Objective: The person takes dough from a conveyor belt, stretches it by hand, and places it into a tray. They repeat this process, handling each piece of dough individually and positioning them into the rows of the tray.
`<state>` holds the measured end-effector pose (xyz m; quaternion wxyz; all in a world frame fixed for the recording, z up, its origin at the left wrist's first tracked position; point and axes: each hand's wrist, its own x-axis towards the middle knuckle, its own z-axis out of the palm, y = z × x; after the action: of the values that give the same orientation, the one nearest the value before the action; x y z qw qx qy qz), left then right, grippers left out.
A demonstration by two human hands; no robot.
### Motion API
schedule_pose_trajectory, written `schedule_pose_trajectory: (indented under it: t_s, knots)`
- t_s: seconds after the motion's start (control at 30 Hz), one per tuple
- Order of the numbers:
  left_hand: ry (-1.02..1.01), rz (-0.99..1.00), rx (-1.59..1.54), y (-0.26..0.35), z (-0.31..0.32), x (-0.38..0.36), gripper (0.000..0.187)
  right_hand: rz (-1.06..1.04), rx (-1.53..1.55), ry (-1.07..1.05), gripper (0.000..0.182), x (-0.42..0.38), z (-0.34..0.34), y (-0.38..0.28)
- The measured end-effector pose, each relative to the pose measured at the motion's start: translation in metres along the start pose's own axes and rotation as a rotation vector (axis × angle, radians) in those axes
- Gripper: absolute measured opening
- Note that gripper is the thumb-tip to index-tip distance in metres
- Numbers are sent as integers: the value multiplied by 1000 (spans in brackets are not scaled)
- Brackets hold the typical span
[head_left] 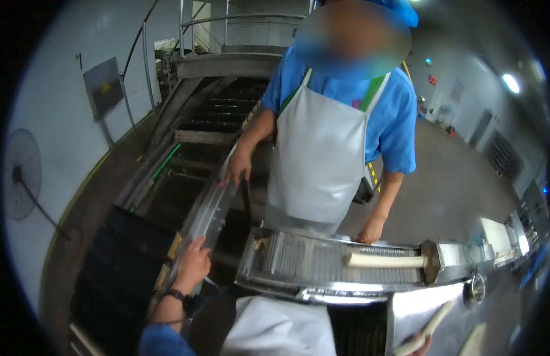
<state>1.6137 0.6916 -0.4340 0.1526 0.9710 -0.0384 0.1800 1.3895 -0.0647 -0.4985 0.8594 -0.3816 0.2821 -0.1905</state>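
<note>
My left hand [193,264] rests against the metal side rail [211,213] of the dark conveyor, fingers stretched out, holding nothing that I can see. At the lower right edge, my right hand [424,345] is wrapped around a long, pale, slightly curved stick [436,320], perhaps a peeled root; most of this hand is cut off by the frame. The held stick lies over a shiny metal surface [410,308]. In front of me, a similar pale stick [384,261] lies lengthwise on a ridged metal conveyor [310,255], one end at a metal housing [456,259].
Across the conveyor stands a co-worker in a white apron [316,154], one hand [238,166] on the rail, the other [371,230] at the conveyor's edge. Another pale piece [474,339] lies lower right. A dark belt [123,267], railed platform [227,65] and fan [21,173] are leftward.
</note>
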Motion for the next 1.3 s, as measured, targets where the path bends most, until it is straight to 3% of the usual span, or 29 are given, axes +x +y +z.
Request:
schedule_pose_trajectory:
  t_s: [0.13, 0.37, 0.47, 0.6, 0.7, 0.87, 1.0, 1.07, 1.17, 1.3]
  knots:
    - [-26, -40, -3, 3, 0, -2, 24, 6, -67, 44, 34, -46, 82, -8]
    - [1, -20, -8, 1, -1, -1, 26, 29, -84, 22, 32, -15, 29, -2]
    - [5, -23, -15, -3, 3, -2, 25, 16, -62, 116, 35, -19, 41, 0]
    - [8, -7, -3, 2, -2, 0, 25, 28, 32, 41, 36, -22, 44, -1]
    - [-7, -9, 15, 3, -5, 1, 26, 18, -131, 194, 35, -33, 56, -7]
    - [-15, -49, -2, 4, -3, 2, 27, 129, 106, 18, 36, 0, 7, -4]
    - [-20, -75, -29, 8, -4, 2, 31, 147, 57, 17, 38, 22, -29, -2]
    - [-14, -47, -7, -1, 5, -1, 32, -57, -159, 122, 43, 10, -22, 1]
    - [-56, -48, -26, -2, 1, -2, 32, 127, -26, 24, 49, 30, -53, -4]
    - [-25, -112, -165, -13, -14, 13, 33, -4, -229, 59, 50, 6, -36, -1]
